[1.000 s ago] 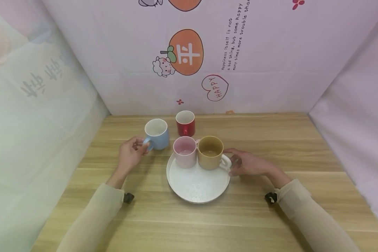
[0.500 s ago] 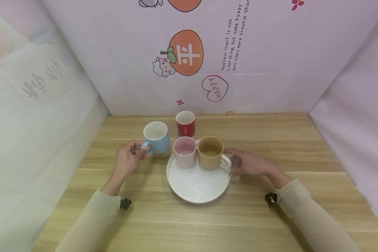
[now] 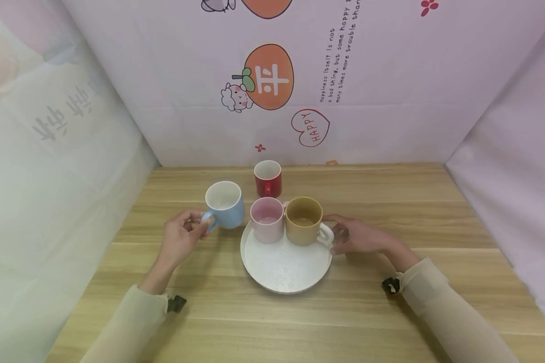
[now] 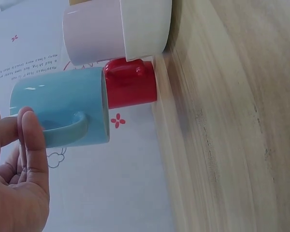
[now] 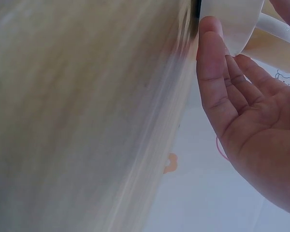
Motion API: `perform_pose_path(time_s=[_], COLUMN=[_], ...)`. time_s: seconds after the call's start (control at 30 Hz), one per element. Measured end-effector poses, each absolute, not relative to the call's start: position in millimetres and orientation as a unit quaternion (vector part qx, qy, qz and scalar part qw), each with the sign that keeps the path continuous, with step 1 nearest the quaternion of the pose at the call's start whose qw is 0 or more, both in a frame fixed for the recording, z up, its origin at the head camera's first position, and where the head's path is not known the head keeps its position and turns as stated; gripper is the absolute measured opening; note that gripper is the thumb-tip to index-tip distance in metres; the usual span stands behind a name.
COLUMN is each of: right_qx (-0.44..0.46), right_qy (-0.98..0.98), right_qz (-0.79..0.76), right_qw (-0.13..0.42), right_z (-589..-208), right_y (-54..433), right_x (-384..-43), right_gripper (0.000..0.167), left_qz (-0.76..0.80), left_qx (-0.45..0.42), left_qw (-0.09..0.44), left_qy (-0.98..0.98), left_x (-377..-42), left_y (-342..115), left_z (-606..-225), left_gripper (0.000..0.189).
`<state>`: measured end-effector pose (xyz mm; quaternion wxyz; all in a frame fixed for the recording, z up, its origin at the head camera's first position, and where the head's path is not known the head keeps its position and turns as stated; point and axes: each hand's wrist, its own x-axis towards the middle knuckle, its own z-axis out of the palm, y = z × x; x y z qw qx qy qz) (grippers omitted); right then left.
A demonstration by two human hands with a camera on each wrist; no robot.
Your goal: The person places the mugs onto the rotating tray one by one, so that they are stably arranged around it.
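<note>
My left hand (image 3: 180,234) pinches the handle of a light blue mug (image 3: 229,216). In the left wrist view, this blue mug (image 4: 60,94) hangs clear of the table, with thumb and fingers on its handle. Close to its right in the head view is a round white tray (image 3: 283,276), bearing a pink mug (image 3: 268,233) and a mustard-yellow mug (image 3: 302,233) with a white handle. At the tray's right side my right hand (image 3: 357,235) rests its fingers against the wall; the right wrist view shows fingertips (image 5: 211,46) on the tray's side (image 5: 232,24).
A red mug (image 3: 269,187) stands behind the pink mug on the wooden table (image 3: 372,322). Printed white cloth (image 3: 386,75) walls the table at the back and both sides.
My left hand has lifted the blue mug and drawn it toward me, beside the pink mug and the tray's edge. The right hand, tray and other mugs keep their places.
</note>
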<state>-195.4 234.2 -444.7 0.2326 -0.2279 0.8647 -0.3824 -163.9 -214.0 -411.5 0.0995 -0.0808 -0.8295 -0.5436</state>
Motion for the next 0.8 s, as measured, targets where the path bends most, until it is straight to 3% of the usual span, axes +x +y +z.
perform_pose_path(time_s=[0.8], right_qx=[-0.229], right_qy=[0.873], right_qz=[-0.367], right_qw=[0.227], right_z=[-444], right_y=[234], right_x=[-194], right_gripper=[0.086], left_qz=[-0.542], left_qx=[-0.127], left_qw=[0.086], left_qy=[-0.826], left_x=[-130], left_y=[-214], left_z=[-406], left_gripper=[0.013])
